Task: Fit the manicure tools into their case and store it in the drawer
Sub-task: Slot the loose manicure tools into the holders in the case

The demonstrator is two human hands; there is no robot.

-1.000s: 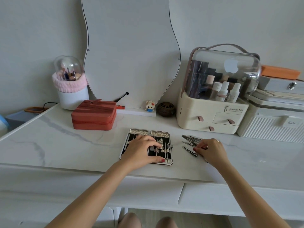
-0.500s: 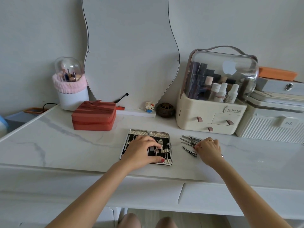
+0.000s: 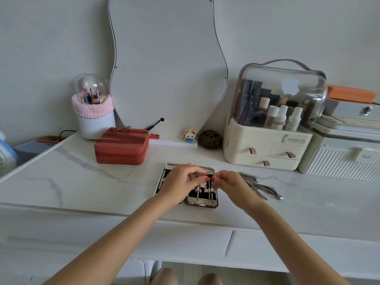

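Note:
The manicure case (image 3: pixel 202 202) lies open and flat on the white marble desk, black inside with silver textured rims, several thin tools slotted in its right half. My left hand (image 3: pixel 181 183) rests over the case's left half and middle. My right hand (image 3: pixel 230 185) is over the case's right edge, its fingertips pinched together beside my left thumb; a small tool may be between them, but it is too small to make out. A pile of loose metal tools (image 3: pixel 260 186) lies on the desk just right of the case. Two closed desk drawers (image 3: pixel 205 241) run below the front edge.
A red zip box (image 3: pixel 121 147) sits behind-left of the case. A cream cosmetics organiser (image 3: pixel 265 149) with small drawers and a white ribbed box (image 3: pixel 339 161) stand at the back right. A wavy mirror (image 3: pixel 168 64), a brush holder (image 3: pixel 93 112) and small figurines line the wall.
My right hand has left the loose tool pile and moved left over the case, meeting my left hand's fingertips. My left hand stayed on the case.

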